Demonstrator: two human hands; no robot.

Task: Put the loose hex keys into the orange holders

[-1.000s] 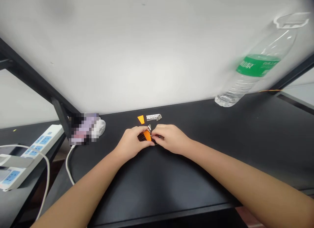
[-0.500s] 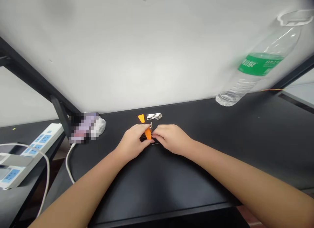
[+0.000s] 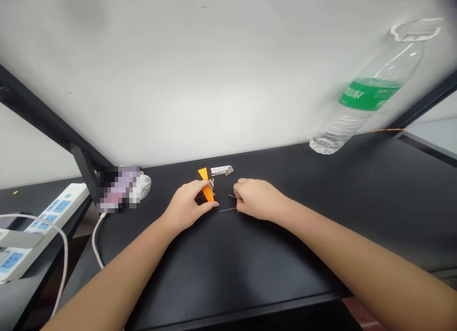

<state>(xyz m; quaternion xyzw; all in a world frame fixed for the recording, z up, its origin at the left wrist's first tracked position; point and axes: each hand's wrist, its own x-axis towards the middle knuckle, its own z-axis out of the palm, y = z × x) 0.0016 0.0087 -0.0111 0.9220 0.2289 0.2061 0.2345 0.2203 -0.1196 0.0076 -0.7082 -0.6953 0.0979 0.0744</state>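
Left hand (image 3: 187, 205) is closed around an orange hex-key holder (image 3: 207, 193); thumb and forefinger pinch it from both sides, and short metal key ends show just above the fingertips. The holder rests on or just over the black desk (image 3: 250, 274); cannot tell which.

Right hand (image 3: 255, 200) is curled, fingertips pinching one end of a thin hex key (image 3: 227, 209). The key's free end points toward the left thumb, close to it but apart. The key lies flat along the desk.

Beyond both sets of fingertips: a second orange holder piece (image 3: 203, 172) and a row of loose hex keys (image 3: 221, 170), near but untouched.

Risks, judged:
- The key is very thin and gripped at one end only, so it could slip or roll from the pinch.
- Dark desk, small parts: a dropped key would be hard to find.
- A knuckle could scatter the loose row behind.
- The tall water bottle (image 3: 364, 98) stands well off to the right, so it is little threat.
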